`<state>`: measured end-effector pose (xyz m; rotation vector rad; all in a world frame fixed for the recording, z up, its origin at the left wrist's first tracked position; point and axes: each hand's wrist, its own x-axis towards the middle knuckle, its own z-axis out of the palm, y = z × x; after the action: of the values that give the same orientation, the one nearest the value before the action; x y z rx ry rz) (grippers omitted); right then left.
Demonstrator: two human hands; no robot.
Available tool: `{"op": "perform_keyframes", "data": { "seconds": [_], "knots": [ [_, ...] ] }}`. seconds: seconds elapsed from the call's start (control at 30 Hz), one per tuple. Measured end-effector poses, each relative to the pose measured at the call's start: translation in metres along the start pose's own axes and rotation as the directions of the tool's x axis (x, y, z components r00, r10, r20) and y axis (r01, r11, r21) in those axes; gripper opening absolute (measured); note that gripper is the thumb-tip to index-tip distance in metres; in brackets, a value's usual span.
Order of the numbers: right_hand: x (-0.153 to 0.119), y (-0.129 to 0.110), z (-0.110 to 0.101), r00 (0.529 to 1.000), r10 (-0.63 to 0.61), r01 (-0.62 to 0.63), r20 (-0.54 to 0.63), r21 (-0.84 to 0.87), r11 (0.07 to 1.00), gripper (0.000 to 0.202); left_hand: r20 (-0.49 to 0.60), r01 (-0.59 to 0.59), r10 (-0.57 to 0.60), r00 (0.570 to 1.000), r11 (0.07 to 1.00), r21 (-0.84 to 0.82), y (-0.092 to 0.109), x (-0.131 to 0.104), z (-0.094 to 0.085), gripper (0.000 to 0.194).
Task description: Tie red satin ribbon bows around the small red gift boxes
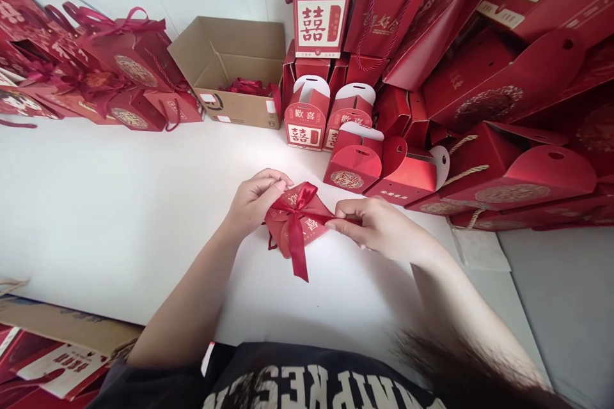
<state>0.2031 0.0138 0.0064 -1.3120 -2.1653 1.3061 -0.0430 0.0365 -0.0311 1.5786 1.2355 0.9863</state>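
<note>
A small red gift box [314, 238] with pale lettering rests on the white table, tied with a dark red satin ribbon [297, 239]. The ribbon forms a bow on top, and one tail hangs down over the front edge. At the box's upper left, my left hand [255, 199] is closed, thumb and fingers pinching at the ribbon's left side. My right hand [362, 223] pinches the ribbon's right part between thumb and fingers, just off the box's right corner. A dark red cord shows at the lower left of the box.
On the white table [86, 204], an open cardboard carton [240, 108] holds red ribbon. Several red boxes [352, 163] stand behind and to the right. Ribboned boxes [137, 64] line the back left. Another carton [71, 323] with red packaging sits at the lower left.
</note>
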Motion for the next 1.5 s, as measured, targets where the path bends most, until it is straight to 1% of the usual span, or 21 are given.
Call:
{"op": "perform_keyframes", "data": {
  "seconds": [0.07, 0.17, 0.23, 0.27, 0.33, 0.43, 0.47, 0.53, 0.6, 0.67, 0.77, 0.87, 0.93, 1.0, 1.1, 1.17, 1.23, 1.3, 1.37, 1.43, 1.5],
  "knots": [
    [-0.003, 0.000, -0.007, 1.000, 0.010, -0.010, 0.017, -0.046, 0.999, 0.033, 0.018, -0.006, 0.006, 1.000, 1.000, -0.008, 0.002, -0.001, 0.001, 0.034],
    [-0.007, 0.004, -0.019, 0.995, 0.065, -0.053, 0.079, -0.140, 0.989, 0.034, 0.071, -0.004, 0.006, 0.997, 1.000, -0.021, 0.005, -0.003, 0.001, 0.040],
    [-0.009, 0.008, -0.025, 0.990, 0.101, -0.078, 0.098, -0.213, 0.974, 0.033, 0.068, -0.011, 0.014, 0.998, 0.999, -0.037, 0.005, -0.003, 0.000, 0.040],
    [-0.010, 0.010, -0.028, 0.990, 0.107, -0.083, 0.089, -0.240, 0.967, 0.031, 0.058, -0.016, 0.019, 0.998, 0.999, -0.040, 0.005, -0.003, 0.000, 0.038],
    [-0.011, 0.012, -0.029, 0.995, 0.091, -0.081, 0.029, -0.250, 0.965, 0.030, 0.029, -0.024, 0.025, 0.999, 0.999, -0.036, 0.004, -0.003, 0.001, 0.036],
    [-0.009, 0.009, -0.024, 0.996, 0.029, -0.043, -0.088, -0.165, 0.985, 0.030, -0.017, -0.054, 0.053, 0.998, 0.998, -0.040, 0.001, -0.002, 0.004, 0.041],
    [-0.007, 0.007, -0.020, 0.994, 0.002, -0.017, -0.111, -0.131, 0.991, 0.030, -0.030, -0.067, 0.066, 0.997, 0.997, -0.048, 0.000, -0.002, 0.005, 0.043],
    [-0.003, 0.002, -0.012, 0.988, -0.060, 0.049, -0.145, -0.081, 0.995, 0.028, -0.043, -0.086, 0.083, 0.996, 0.994, -0.066, -0.002, -0.002, 0.008, 0.047],
    [0.001, -0.001, -0.002, 0.971, -0.142, 0.130, -0.192, -0.074, 0.989, 0.024, -0.048, -0.091, 0.088, 0.995, 0.993, -0.069, -0.002, -0.002, 0.011, 0.047],
    [0.004, -0.001, 0.007, 0.940, -0.245, 0.224, -0.236, -0.115, 0.968, 0.018, -0.056, -0.094, 0.091, 0.994, 0.994, -0.061, -0.002, -0.003, 0.012, 0.045],
    [0.008, 0.001, 0.018, 0.889, -0.387, 0.321, -0.245, -0.270, 0.908, 0.014, -0.072, -0.105, 0.102, 0.992, 0.993, -0.047, -0.001, -0.004, 0.014, 0.041],
    [0.010, 0.003, 0.026, 0.850, -0.465, 0.334, -0.249, -0.428, 0.840, 0.016, -0.096, -0.122, 0.117, 0.988, 0.992, -0.041, -0.001, -0.005, 0.015, 0.039],
    [0.011, 0.003, 0.029, 0.835, -0.484, 0.325, -0.264, -0.472, 0.819, 0.016, -0.111, -0.129, 0.124, 0.986, 0.991, -0.041, -0.002, -0.006, 0.016, 0.037],
    [0.011, 0.003, 0.032, 0.825, -0.484, 0.311, -0.292, -0.481, 0.820, 0.013, -0.120, -0.143, 0.138, 0.983, 0.989, -0.040, -0.003, -0.007, 0.017, 0.037],
    [0.013, 0.002, 0.034, 0.818, -0.459, 0.285, -0.347, -0.449, 0.847, 0.006, -0.121, -0.161, 0.155, 0.980, 0.986, -0.043, -0.005, -0.007, 0.020, 0.038],
    [0.013, 0.002, 0.034, 0.822, -0.428, 0.274, -0.375, -0.398, 0.875, 0.006, -0.119, -0.140, 0.131, 0.984, 0.987, -0.075, -0.007, -0.007, 0.021, 0.037],
    [0.013, 0.001, 0.033, 0.834, -0.393, 0.266, -0.387, -0.341, 0.901, 0.007, -0.112, -0.086, 0.069, 0.991, 0.984, -0.158, -0.008, -0.006, 0.022, 0.036],
    [0.011, 0.000, 0.032, 0.853, -0.351, 0.252, -0.386, -0.284, 0.925, 0.007, -0.107, -0.018, -0.014, 0.994, 0.958, -0.285, -0.010, -0.004, 0.022, 0.036],
    [0.009, 0.000, 0.030, 0.887, -0.284, 0.228, -0.365, -0.190, 0.955, 0.011, -0.095, 0.037, -0.082, 0.992, 0.915, -0.403, -0.010, -0.003, 0.022, 0.038],
    [0.007, 0.000, 0.027, 0.921, -0.201, 0.196, -0.333, -0.051, 0.979, 0.016, -0.076, 0.068, -0.118, 0.990, 0.879, -0.472, -0.009, -0.003, 0.022, 0.043],
    [0.005, 0.001, 0.023, 0.951, -0.129, 0.159, -0.281, 0.087, 0.983, 0.017, -0.060, 0.082, -0.130, 0.990, 0.859, -0.505, -0.008, -0.003, 0.022, 0.048]
  ]
}}
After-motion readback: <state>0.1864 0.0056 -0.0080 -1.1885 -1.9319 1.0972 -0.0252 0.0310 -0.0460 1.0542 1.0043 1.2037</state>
